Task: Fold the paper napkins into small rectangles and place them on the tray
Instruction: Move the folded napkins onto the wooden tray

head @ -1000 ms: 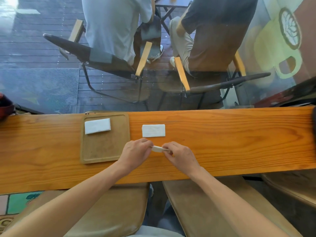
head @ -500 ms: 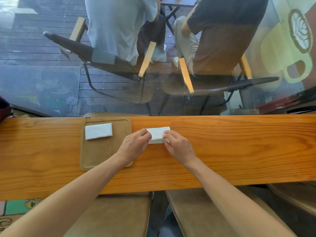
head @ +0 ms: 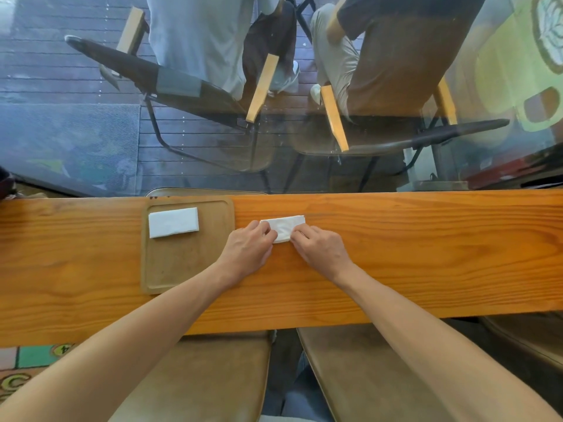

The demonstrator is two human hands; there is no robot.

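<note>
A white folded napkin (head: 285,227) lies on the wooden counter, just right of the tray. My left hand (head: 248,251) grips its left end with curled fingers. My right hand (head: 320,249) pinches its near right edge. Both hands hide the napkin's near corners. The brown wooden tray (head: 189,266) sits left of my hands. One folded white napkin (head: 173,222) lies flat in the tray's far left corner.
The long wooden counter (head: 426,254) runs left to right and ends at a glass pane behind it. Beyond the glass two people sit on chairs (head: 189,86). Brown stool seats (head: 198,376) stand below the counter's near edge.
Both hands moved away from me, from the counter's middle to the napkin lying farther back. The small folded piece they held a second ago no longer shows apart from that napkin.
</note>
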